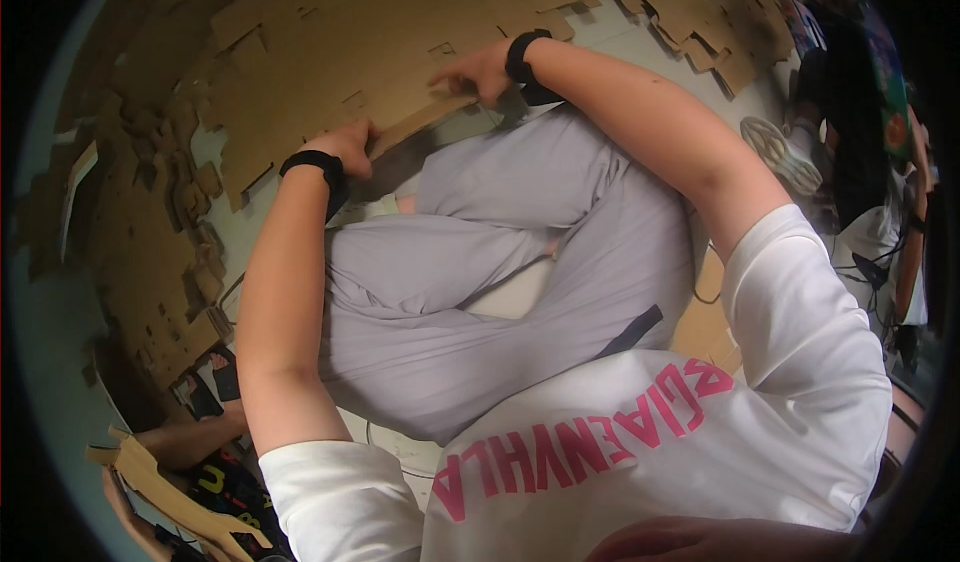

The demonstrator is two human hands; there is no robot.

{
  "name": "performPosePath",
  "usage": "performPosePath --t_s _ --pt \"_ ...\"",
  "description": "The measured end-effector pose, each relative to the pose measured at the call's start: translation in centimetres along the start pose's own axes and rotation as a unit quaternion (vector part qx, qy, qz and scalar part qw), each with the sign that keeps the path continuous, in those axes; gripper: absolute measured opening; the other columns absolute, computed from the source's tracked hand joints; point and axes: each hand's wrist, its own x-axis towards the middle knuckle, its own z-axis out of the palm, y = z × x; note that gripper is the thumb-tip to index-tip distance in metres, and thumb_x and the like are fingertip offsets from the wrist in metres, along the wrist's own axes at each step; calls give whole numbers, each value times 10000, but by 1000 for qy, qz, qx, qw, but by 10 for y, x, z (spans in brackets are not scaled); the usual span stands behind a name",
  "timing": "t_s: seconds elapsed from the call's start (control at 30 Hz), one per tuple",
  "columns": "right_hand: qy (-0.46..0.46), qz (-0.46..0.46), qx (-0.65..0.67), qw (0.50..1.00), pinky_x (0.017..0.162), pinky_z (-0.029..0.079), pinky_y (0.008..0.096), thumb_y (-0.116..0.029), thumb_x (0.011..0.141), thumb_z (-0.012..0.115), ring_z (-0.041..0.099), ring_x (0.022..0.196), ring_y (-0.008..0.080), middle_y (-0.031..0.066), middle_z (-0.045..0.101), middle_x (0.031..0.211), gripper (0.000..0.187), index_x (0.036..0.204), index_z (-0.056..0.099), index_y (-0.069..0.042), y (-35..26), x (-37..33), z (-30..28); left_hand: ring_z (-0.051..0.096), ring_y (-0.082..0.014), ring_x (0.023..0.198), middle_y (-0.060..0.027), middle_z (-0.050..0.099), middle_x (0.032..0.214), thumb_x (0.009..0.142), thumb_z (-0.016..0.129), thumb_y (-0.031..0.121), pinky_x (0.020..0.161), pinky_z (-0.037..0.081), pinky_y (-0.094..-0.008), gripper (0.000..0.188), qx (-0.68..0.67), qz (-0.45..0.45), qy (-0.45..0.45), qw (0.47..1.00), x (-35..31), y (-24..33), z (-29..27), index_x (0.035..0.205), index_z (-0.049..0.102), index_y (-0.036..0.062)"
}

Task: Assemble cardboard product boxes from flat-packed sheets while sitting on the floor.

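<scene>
**Left hand (348, 146) and right hand (482, 70) meet the near edge of a cardboard sheet (300, 92)**

Fingers bend over the board, the left ones at the edge left of centre, the right ones farther along toward the top; whether either hand pinches it firmly, I cannot tell. The sheet spreads across the upper part of the frame, with a narrow strip (425, 122) along its edge between the hands. Uneven pressure there could crease or tear the strip, and a light hold could let the sheet slip toward the grey trousers (510, 182). Its notched outline could snag on the cut cardboard pieces (150, 262) crowding the left of the frame, or on the notched cardboard (700, 12) at upper right. No container can be made out, so no contents either. Another person's shoe (785, 152) shows at right.
</scene>
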Motion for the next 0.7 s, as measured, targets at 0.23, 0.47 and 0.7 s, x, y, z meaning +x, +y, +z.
performPosePath --t_s 0.23,0.47,0.7 --pt "28 1 8 1000 957 500 391 -91 625 784 609 1138 274 62 652 1229 1052 1569 335 -208 6 4 1 608 -328 1222 -150 650 1288 717 658 74 1001 503 -391 563 77 18 17 997 4 4 -1 1279 627 98" --pt "42 9 -34 998 925 515 394 -152 645 836 638 1085 280 95 677 1162 1032 1555 353 -216 -5 -2 2 600 -357 1210 -188 636 1287 680 653 47 1024 494 -397 578 76 15 41 996 10 1 8 1257 624 47" --pt "41 17 -59 997 912 517 393 -147 663 814 650 1072 279 91 693 1146 995 1548 369 -240 -13 -5 2 593 -352 1228 -181 626 1304 688 651 53 1020 495 -390 617 68 10 21 997 3 5 2 1302 584 57"
